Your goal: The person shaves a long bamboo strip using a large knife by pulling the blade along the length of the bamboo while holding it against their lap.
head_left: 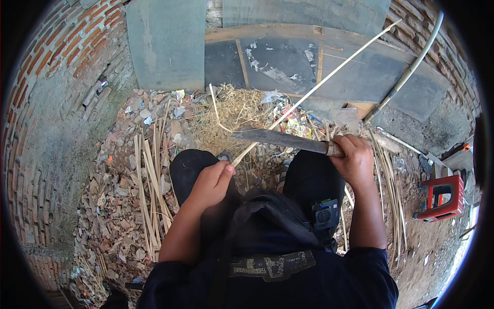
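My left hand [212, 184] is closed round the near end of a long pale bamboo strip [316, 88], just above my left knee. The strip slants up and away to the right, toward the far wall. In my right hand [354, 156] is the wooden handle of a machete [283, 138], held above my right knee. Its dark blade points left and crosses the strip a little beyond my left hand; whether the edge touches the strip I cannot tell. A thin curled sliver [217, 110] stands beyond the blade tip, by a heap of pale shavings [226, 110].
Split bamboo strips [149, 185] lie on the rubble at left, and more strips [389, 190] at right. A red plastic stool [441, 198] stands far right. Brick walls flank both sides; grey panels [164, 46] close the far side. A pole [404, 77] leans at the right.
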The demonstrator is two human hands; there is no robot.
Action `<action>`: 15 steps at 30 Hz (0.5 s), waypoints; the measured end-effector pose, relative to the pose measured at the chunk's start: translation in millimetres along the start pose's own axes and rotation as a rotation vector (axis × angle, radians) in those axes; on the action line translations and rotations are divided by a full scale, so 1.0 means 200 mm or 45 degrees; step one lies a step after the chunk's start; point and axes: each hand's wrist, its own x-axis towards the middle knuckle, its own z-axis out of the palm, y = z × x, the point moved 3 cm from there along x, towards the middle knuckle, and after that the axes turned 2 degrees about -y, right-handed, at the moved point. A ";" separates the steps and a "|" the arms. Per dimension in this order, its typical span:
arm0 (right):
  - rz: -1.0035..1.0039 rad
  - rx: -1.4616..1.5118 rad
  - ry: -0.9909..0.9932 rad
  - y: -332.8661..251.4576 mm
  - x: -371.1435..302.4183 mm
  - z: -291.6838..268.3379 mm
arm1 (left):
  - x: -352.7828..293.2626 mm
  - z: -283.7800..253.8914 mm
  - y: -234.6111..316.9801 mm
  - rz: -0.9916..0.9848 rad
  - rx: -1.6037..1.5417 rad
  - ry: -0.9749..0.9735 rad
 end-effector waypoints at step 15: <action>-0.154 -0.314 -0.363 -0.15 0.15 -0.05 | -0.01 0.02 0.00 0.070 0.173 0.164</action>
